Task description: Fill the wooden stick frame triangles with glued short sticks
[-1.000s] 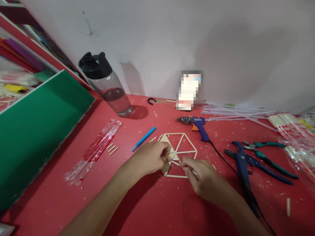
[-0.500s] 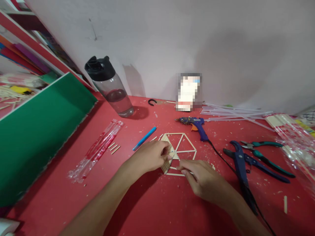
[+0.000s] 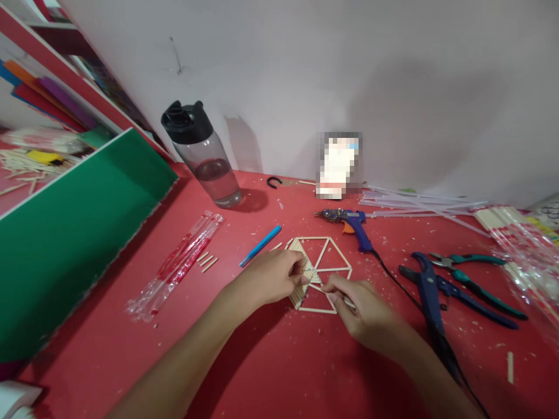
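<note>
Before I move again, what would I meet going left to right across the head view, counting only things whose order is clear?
Green panel → water bottle → blue pen → wooden stick frame → blue-handled cutter → wrapped stick bundles.

– What bears the objects?
– A flat red tabletop (image 3: 262, 372) does.
– What rests directly upon it?
– Polygonal pale-wood stick frame (image 3: 332, 269), slim blue pen-shaped rod (image 3: 261, 247), purple plastic glue gun (image 3: 356, 220), black-lidded transparent bottle (image 3: 210, 166).

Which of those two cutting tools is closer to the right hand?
The blue cutter: it lies between the right hand and the green-handled pliers, which are farther right.
</note>
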`<state>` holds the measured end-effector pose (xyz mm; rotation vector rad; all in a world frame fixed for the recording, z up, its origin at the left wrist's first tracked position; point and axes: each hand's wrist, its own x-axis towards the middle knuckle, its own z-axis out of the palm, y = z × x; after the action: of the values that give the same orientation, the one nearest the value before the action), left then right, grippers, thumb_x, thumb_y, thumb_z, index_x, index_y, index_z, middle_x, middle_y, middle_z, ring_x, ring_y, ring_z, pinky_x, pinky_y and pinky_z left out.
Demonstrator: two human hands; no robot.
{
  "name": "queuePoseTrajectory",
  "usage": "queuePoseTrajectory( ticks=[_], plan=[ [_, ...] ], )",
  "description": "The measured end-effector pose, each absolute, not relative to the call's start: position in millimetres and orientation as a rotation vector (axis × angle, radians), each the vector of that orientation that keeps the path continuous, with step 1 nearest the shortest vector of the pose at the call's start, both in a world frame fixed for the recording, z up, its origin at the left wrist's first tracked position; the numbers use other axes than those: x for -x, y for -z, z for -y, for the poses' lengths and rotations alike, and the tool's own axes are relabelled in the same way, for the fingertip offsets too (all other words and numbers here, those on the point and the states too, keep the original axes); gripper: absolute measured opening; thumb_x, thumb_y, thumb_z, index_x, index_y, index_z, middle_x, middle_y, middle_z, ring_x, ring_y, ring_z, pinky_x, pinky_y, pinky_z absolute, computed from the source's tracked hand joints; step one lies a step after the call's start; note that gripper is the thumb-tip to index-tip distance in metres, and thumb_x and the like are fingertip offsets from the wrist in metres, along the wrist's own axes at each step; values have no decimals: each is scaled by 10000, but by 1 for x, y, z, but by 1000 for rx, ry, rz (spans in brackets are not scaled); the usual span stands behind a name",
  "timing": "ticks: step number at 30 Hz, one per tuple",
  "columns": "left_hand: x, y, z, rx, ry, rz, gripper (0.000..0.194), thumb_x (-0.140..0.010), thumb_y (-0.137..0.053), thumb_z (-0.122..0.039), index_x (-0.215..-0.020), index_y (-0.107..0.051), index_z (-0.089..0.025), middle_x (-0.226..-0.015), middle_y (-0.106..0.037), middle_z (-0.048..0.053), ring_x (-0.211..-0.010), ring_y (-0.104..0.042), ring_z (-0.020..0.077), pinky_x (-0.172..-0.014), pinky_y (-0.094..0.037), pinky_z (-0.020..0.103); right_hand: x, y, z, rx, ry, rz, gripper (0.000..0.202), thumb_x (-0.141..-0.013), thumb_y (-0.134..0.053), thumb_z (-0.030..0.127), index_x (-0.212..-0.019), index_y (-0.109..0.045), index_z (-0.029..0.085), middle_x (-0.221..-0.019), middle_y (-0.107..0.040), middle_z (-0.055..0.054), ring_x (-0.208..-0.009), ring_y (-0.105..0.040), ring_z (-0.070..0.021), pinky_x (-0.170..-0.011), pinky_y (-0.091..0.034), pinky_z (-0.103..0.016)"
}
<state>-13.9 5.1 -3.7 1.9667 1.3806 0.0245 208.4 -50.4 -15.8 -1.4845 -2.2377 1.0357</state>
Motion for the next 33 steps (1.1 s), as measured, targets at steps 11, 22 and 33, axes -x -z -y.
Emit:
queuePoseTrajectory(
  ticks=[11, 22, 33],
  plan=[
    [12, 1, -5, -1972, -8, -1386, 134, -855, -604, -324, -769, -576, -226, -743, -651, -24, -666, -561, 149, -580, -295, 270, -212, 15, 53, 1353, -956, 2372, 296, -955, -408, 145, -1128, -636, 221, -975, -718, -54, -850, -630, -195, -772, -443, -315],
    [14, 4, -5, -1977, 1, -1377, 179, -864, -618, -357, -765, -571, -217, -733, -628, -21, -647, -528, 141, -564, -276, 269, -214, 14, 55, 1320, -967, 2415, 276, -979, -427, 182, -1119, -662, 219, -1002, -731, -64, -869, -644, -196, -795, -469, -315],
    [13, 0, -5, -1984, -14, -1368, 171, -854, -611, -335, -746, -557, -214, -718, -637, -22, -624, -517, 134, -558, -260, 264, -218, 23, 49, 1187, -916, 2372, 389, -954, -431, 128, -1272, -633, 225, -1165, -731, -80, -993, -678, -200, -886, -498, -343]
  ],
)
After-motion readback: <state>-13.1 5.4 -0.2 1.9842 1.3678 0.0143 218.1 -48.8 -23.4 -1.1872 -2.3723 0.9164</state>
